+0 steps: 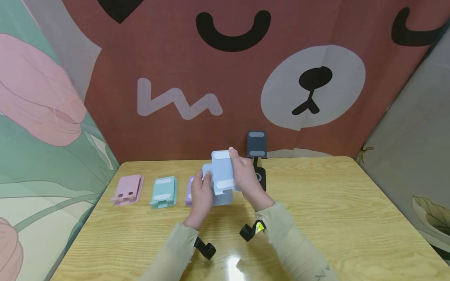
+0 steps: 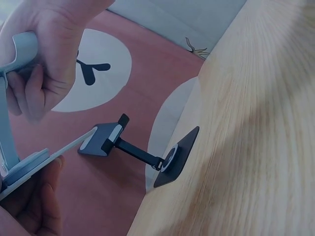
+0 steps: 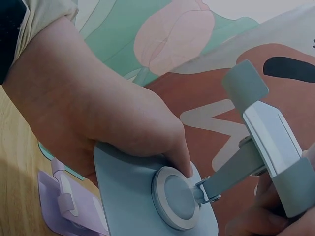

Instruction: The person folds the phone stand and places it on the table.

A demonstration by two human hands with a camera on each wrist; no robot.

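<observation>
Both hands hold a light blue phone stand (image 1: 222, 175) above the table's middle. My left hand (image 1: 203, 186) grips its square base (image 3: 133, 196), thumb beside the round hinge disc. My right hand (image 1: 241, 168) grips the cradle plate (image 3: 271, 137), which stands tilted up on its hinge arm. Behind them a black phone stand (image 1: 256, 150) stands unfolded and upright on the table; the same black stand (image 2: 138, 147) shows in the left wrist view. The right hand (image 2: 42, 64) appears there wrapped round the cradle's upper edge.
Folded flat in a row on the wooden table (image 1: 334, 210) lie a pink stand (image 1: 127, 189), a teal stand (image 1: 163, 192) and a purple stand (image 1: 190, 189), the last partly hidden by my left hand. Printed cloth backdrops (image 1: 246, 78) wall the table's far and side edges.
</observation>
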